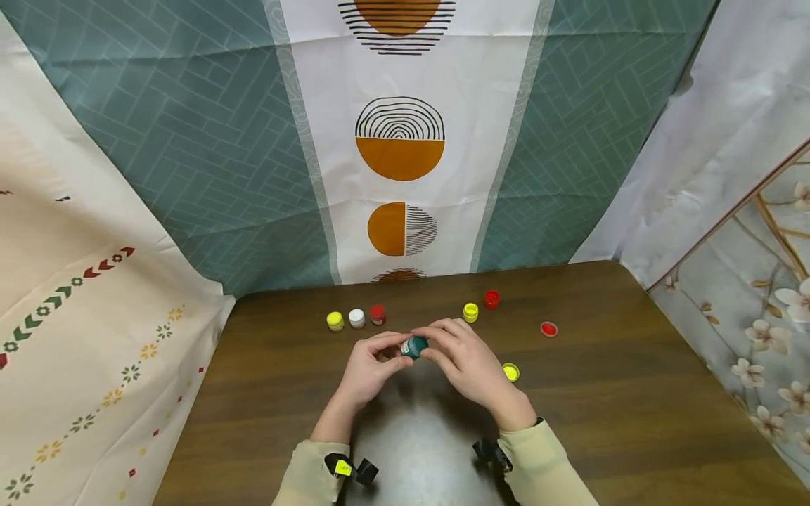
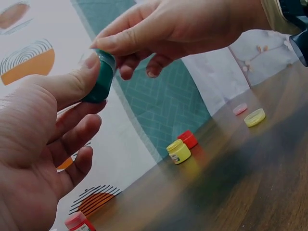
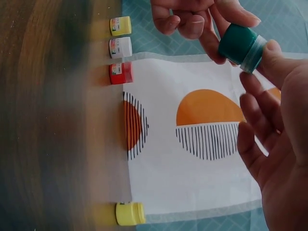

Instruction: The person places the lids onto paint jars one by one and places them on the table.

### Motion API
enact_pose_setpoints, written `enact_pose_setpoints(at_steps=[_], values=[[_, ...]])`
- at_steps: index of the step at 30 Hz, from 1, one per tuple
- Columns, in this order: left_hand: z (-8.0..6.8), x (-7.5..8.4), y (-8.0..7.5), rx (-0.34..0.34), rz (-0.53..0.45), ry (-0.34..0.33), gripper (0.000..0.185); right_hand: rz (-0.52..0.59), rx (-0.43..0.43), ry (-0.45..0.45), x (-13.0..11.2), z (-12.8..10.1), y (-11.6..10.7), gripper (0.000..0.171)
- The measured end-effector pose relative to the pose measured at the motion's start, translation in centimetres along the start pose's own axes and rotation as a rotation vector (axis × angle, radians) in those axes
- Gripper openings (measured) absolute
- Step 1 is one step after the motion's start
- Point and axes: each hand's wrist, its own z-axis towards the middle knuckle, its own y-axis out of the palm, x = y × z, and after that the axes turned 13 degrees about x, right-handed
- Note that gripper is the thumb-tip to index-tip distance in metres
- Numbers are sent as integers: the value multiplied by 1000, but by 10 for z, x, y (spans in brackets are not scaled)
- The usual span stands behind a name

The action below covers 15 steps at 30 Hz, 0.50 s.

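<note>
Both hands meet over the table, holding a small dark green paint jar (image 1: pixel 414 347) tilted between them. My left hand (image 1: pixel 369 370) pinches the jar's body between thumb and fingers. On the other end, the right hand (image 1: pixel 466 363) grips the translucent lid (image 3: pixel 253 54) with its thumb and fingertips. In the right wrist view the lid sits on the jar. To the right behind the hands stand a yellow jar (image 1: pixel 470 313) and a red jar (image 1: pixel 491 300), both lidless. A yellow lid (image 1: pixel 510 372) lies beside the right wrist, and a red lid (image 1: pixel 549 329) farther right.
Left of the hands, a yellow jar (image 1: pixel 335 322), a white jar (image 1: pixel 357 319) and a red jar (image 1: pixel 377 314) stand in a row with lids on. The brown wooden table (image 1: pixel 266 393) ends at a patterned curtain (image 1: pixel 253 176) behind.
</note>
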Motion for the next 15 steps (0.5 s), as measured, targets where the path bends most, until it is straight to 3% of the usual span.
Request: enact_pose_setpoints(at_steps=[7,10,13,15], values=[[-3,-2,3,-40,-23,30,35,-59,9,165,-1,-2,4,17],[-3,1,4,-48,-12,33,34,-44,32,236,0,-1,2,18],[-1,4,4,-40,-4,22,35,23,32,232,3,-2,-1,14],[-1,4,3,-35,0,17,34,69,0,184,4,-3,-3,26]])
